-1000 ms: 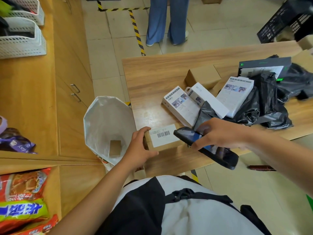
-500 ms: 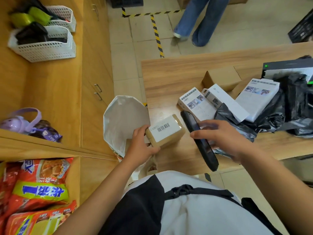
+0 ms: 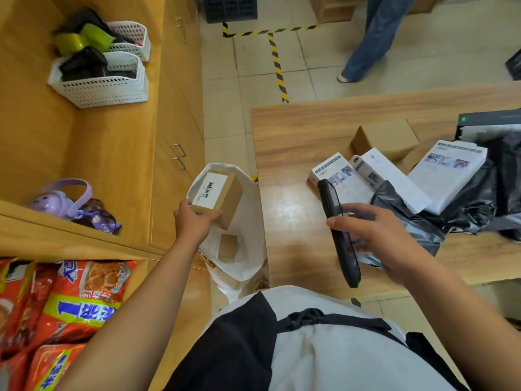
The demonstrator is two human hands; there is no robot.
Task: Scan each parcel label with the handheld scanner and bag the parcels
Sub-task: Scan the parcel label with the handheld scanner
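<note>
My left hand [image 3: 194, 221] grips a small brown cardboard parcel [image 3: 218, 197] with a white barcode label, holding it over the open mouth of a white bag [image 3: 248, 210] beside the table. Another brown parcel [image 3: 227, 246] lies at the bottom of that bag. My right hand [image 3: 375, 235] holds the black handheld scanner [image 3: 338, 230] above the wooden table [image 3: 296, 142], pointing away from me. Further right on the table lie three white product boxes [image 3: 392, 176] and a brown carton [image 3: 384, 139].
Crumpled black plastic bags [image 3: 473, 198] and a dark label printer [image 3: 490, 122] fill the table's right end. White baskets [image 3: 104, 83] and a purple bottle [image 3: 56, 201] sit on the left wooden counter, snack packs [image 3: 64, 314] below. A person in jeans [image 3: 372, 38] walks on the floor beyond.
My left hand lifted the labelled parcel off the table edge and carried it left over the white bag. My right hand drew the scanner back and turned it lengthwise.
</note>
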